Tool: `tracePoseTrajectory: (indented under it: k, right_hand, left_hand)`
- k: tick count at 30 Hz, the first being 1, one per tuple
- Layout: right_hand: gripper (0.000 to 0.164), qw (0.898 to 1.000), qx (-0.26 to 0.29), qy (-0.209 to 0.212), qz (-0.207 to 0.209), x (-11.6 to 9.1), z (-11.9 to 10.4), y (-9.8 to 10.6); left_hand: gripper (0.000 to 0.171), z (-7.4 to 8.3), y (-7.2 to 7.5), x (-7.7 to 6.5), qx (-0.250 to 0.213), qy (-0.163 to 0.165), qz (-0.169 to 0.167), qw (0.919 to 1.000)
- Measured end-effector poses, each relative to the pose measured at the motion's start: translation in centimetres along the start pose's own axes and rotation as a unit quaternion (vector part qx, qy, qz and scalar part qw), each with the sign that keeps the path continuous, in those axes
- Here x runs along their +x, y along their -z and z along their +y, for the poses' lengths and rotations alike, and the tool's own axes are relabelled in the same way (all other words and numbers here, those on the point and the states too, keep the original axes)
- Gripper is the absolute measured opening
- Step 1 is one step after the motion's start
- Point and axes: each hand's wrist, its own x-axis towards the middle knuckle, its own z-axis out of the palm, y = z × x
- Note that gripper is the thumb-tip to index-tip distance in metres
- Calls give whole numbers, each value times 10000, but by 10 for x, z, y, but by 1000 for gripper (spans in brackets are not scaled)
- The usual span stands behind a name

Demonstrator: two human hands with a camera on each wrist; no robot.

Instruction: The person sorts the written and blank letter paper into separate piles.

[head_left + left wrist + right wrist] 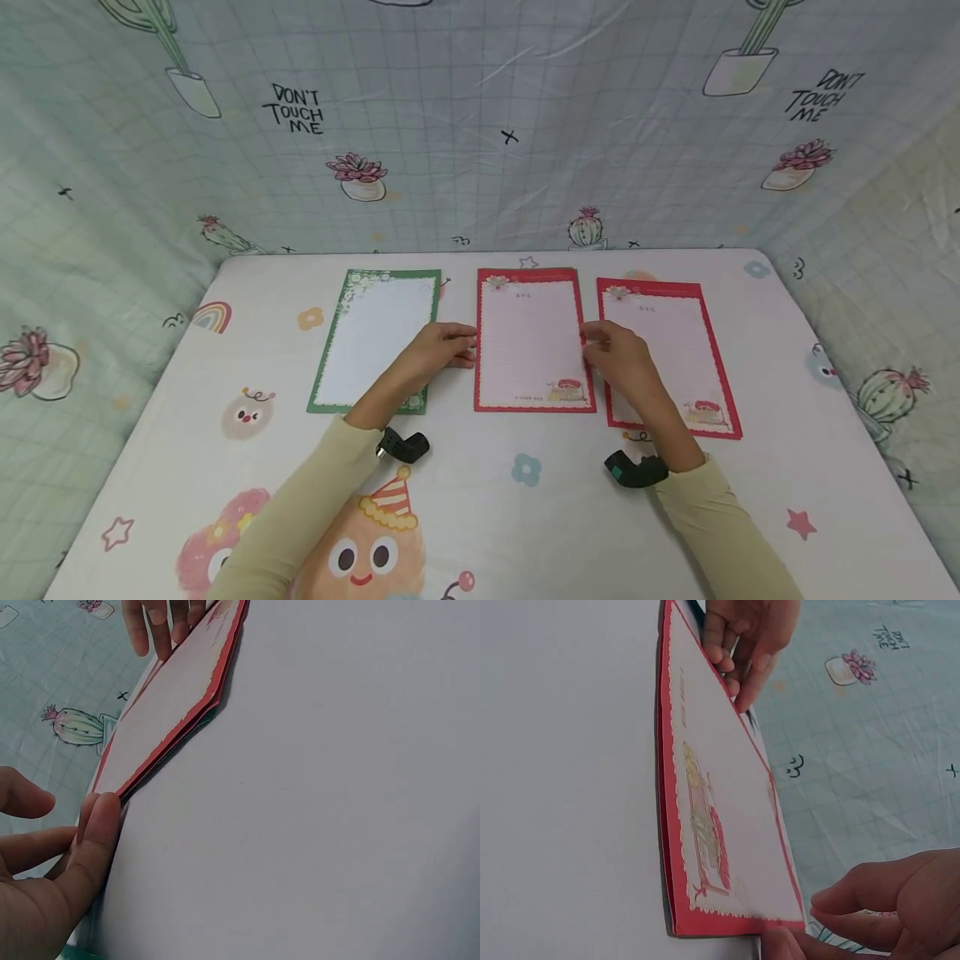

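A small stack of red-bordered letter paper [528, 342] lies in the middle, a flower printed at its top left and a cake-like picture at bottom right. My left hand [442, 346] touches its left edge with the fingertips. At the opposite edge, my right hand [618, 350] rests its fingertips, with the palm over another red-bordered stack [667, 350]. Up close, the left wrist view shows several layers in the middle stack [172, 705], with some green under the red. My left forearm partly covers a green-bordered sheet [367, 333] on the left.
The papers lie in a row on a white table [480, 517] with cartoon prints. A patterned cloth [450, 125] hangs behind and along both sides. Black wrist cameras [633, 469] are worn at both cuffs, close above the tabletop.
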Motion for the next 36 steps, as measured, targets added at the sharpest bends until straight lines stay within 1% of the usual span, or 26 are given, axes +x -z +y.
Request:
tracePoseTrajectory:
  k: [4, 12, 17, 20, 25, 28, 32, 36]
  right_hand:
    - [45, 10000, 14, -28, 15, -1, 1, 1]
    - [45, 10000, -20, 49, 59, -4, 0, 2]
    - [47, 10000, -8, 15, 59, -4, 1, 2]
    - [49, 9999, 69, 37, 69, -4, 1, 1]
    - [50, 9998, 144, 72, 73, -3, 1, 1]
    - [50, 9999, 140, 35, 58, -2, 1, 2]
    - [48, 9999, 138, -14, -14, 2, 1, 3]
    - [48, 9998, 136, -72, -84, 4, -1, 2]
  left_hand:
    - [36, 0, -1, 0, -176, 27, 67, 9998]
    - [35, 3, -4, -2, -361, 50, 125, 9993]
    - [35, 5, -4, -3, -352, 45, 172, 9992]
    - [35, 7, -3, -3, -370, 67, 141, 9992]
    - [37, 10, 0, -3, -115, 97, 252, 9996]
    - [39, 10, 2, -3, -66, 84, 325, 9994]
    - [40, 11, 3, -1, -211, 55, 225, 9995]
    - [41, 11, 3, -2, -247, 62, 156, 9996]
